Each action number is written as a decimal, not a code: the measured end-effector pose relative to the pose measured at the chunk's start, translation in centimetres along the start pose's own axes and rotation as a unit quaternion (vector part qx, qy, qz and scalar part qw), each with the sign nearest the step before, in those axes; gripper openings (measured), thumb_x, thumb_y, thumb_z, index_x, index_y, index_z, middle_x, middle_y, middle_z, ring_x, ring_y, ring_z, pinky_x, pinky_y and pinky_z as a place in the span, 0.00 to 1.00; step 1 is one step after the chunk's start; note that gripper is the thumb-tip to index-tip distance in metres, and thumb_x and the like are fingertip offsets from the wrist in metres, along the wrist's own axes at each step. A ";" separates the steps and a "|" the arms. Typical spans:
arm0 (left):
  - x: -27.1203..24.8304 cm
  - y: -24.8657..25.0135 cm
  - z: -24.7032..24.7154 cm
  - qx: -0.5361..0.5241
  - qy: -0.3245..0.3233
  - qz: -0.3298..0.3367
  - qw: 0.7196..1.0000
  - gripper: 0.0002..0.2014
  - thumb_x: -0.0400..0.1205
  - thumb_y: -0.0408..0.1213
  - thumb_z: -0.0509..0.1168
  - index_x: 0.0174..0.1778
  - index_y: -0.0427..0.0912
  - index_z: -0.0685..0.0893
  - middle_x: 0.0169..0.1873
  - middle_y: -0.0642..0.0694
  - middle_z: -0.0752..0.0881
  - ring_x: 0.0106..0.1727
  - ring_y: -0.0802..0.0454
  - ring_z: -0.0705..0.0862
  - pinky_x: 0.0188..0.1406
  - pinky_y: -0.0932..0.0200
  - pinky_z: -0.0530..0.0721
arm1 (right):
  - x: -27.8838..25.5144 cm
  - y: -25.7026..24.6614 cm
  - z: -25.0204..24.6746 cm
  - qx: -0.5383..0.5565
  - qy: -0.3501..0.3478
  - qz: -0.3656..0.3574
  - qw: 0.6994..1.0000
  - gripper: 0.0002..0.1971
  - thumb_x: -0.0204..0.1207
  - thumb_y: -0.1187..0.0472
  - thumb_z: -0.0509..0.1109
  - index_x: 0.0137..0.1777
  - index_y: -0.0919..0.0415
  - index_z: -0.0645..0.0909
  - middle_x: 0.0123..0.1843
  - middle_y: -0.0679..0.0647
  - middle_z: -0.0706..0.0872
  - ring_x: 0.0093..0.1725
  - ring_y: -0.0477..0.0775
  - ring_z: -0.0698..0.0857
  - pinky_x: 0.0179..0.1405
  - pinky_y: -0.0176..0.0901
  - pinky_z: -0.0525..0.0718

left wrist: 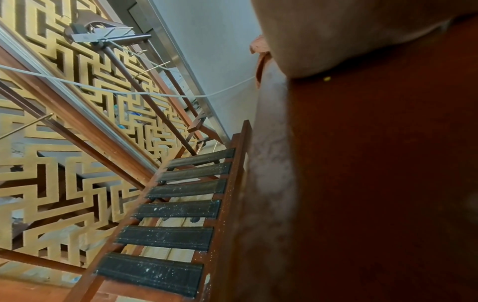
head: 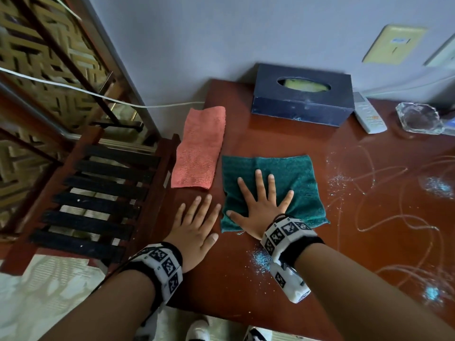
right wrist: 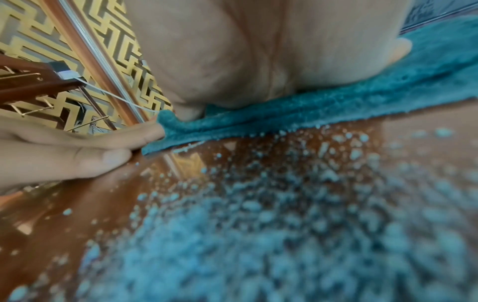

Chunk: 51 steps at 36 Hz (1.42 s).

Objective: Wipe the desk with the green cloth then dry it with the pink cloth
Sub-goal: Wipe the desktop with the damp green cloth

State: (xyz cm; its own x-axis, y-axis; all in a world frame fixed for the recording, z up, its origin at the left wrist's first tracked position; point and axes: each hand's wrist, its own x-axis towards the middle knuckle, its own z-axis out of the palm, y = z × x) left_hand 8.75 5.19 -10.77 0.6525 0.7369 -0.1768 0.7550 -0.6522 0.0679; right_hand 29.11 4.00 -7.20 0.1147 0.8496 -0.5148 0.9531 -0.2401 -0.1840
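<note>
Green cloth (head: 273,183) lies flat on the desk (head: 307,254), spread roughly square, directly under the right hand (head: 262,204). That hand rests on it palm down with fingers splayed and straight, thumb reaching the cloth's near-left edge; nothing is gripped. The right wrist view shows the heel of the palm bearing on the cloth's folded near edge. The left hand (head: 197,227) lies flat on bare desk just left of the green cloth, fingers extended and together, holding nothing; its index finger touches or nearly touches the cloth's left edge in the right wrist view. The two hands sit side by side, close but apart.

Governing relation: the soiled area lies to the right of the cloth and toward the person. Blue-white granules (head: 262,259) are scattered just near of the cloth beside the right wrist, with further patches and looping streaks (head: 384,205) well to the right. The right hand is nearer to all of it; the likely stroke runs rightward and toward the near edge.

Pink cloth (head: 198,147) lies at the desk's left edge, long axis running away from the person, just beyond the left hand and beside the green cloth. It appears untouched, so drying is not yet begun.

Containers: a dark tissue box (head: 301,104) stands at the back against the wall, something pale yellowish showing in its oval opening. A glass ashtray (head: 419,118) at far right appears empty, beside a white remote (head: 368,113)
</note>
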 end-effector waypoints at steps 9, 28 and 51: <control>0.3 0.3 -0.9 -0.010 -0.069 -0.005 0.998 0.36 0.78 0.57 0.29 0.80 0.45 0.33 0.82 0.42 0.35 0.81 0.47 0.35 0.74 0.44 0.33 | -1.8 -0.8 1.5 -0.007 0.009 -0.008 1.000 0.42 0.73 0.25 0.49 0.79 0.33 0.30 0.79 0.46 0.18 0.76 0.58 0.17 0.67 0.81 0.25; 0.1 0.9 -2.8 -0.028 -0.157 -0.012 0.987 0.28 0.86 0.54 0.34 0.74 0.54 0.22 0.76 0.47 0.22 0.79 0.47 0.25 0.77 0.42 0.30 | -5.5 -0.4 3.1 -0.020 -0.023 -0.027 0.999 0.42 0.73 0.27 0.54 0.78 0.29 0.30 0.79 0.41 0.20 0.76 0.51 0.19 0.71 0.74 0.23; -1.6 0.7 -2.2 -0.016 -0.143 -0.015 0.989 0.30 0.88 0.53 0.37 0.82 0.48 0.32 0.79 0.44 0.25 0.80 0.45 0.27 0.78 0.44 0.31 | -4.4 -5.0 4.0 0.058 0.044 0.125 0.990 0.33 0.80 0.32 0.45 0.80 0.33 0.33 0.82 0.48 0.23 0.80 0.56 0.24 0.72 0.74 0.28</control>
State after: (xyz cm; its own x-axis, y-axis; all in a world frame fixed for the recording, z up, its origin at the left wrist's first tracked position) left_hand 8.39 3.89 -8.26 0.5888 0.6716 -0.4498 0.7779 -0.6220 0.0896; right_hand 22.69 -0.43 -7.36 0.3708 0.7937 -0.4822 0.8544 -0.4951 -0.1578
